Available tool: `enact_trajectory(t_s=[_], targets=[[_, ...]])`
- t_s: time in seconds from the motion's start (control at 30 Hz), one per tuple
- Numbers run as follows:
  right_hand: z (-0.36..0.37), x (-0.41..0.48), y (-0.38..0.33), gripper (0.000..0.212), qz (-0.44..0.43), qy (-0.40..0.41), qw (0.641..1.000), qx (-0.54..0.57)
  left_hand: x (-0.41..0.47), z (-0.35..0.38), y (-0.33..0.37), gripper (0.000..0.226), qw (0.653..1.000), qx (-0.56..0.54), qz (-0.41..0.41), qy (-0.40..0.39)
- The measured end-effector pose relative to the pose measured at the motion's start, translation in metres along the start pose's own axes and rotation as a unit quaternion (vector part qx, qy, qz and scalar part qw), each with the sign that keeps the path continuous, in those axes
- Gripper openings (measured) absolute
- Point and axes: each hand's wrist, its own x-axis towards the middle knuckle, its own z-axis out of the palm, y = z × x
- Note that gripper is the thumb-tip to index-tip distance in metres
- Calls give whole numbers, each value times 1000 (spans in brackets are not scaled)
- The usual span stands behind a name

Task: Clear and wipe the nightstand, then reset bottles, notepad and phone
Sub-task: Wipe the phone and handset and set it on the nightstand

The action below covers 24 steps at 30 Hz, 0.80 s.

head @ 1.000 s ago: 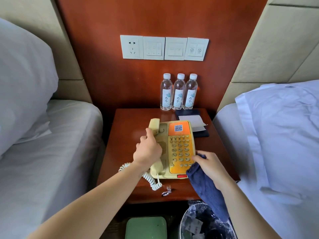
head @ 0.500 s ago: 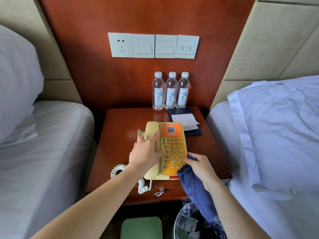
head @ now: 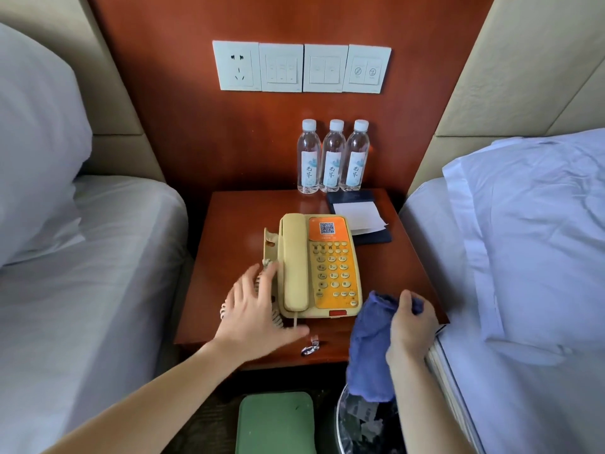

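A cream and orange phone (head: 330,267) lies in the middle of the wooden nightstand (head: 229,244), its handset in the cradle. My left hand (head: 258,312) hovers with spread fingers over the coiled cord at the phone's left side and holds nothing. My right hand (head: 409,326) grips a blue cloth (head: 370,348) at the nightstand's front right corner; the cloth hangs down over the edge. Three water bottles (head: 333,158) stand in a row against the back panel. A dark notepad holder with white paper (head: 358,217) lies behind the phone on the right.
A bed (head: 82,273) flanks the nightstand on the left and another bed with a pillow (head: 530,240) on the right. A small metal clip (head: 310,347) lies at the front edge. Below stand a green box (head: 275,424) and a lined waste bin (head: 363,427). Wall switches (head: 301,67) sit above.
My left hand has let go of the handset, which now rests in the cradle, and has drawn back to the left over the cord. My right hand with the cloth has shifted right, off the keypad.
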Motion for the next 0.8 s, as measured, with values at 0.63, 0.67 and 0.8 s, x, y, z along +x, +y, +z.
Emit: enact_trajectory(t_s=[0.63,0.67,0.8], targets=[[78,-165,21,35,147,-55,976,149,12,-23,-28,77,994,-26,72,-84],[78,-167,25,34,135,-75,979,135,12,-25,-29,78,993,-27,72,-92],[69,-164,39,42,99,-158,976,110,8,-27,-30,89,990,-57,47,-118]])
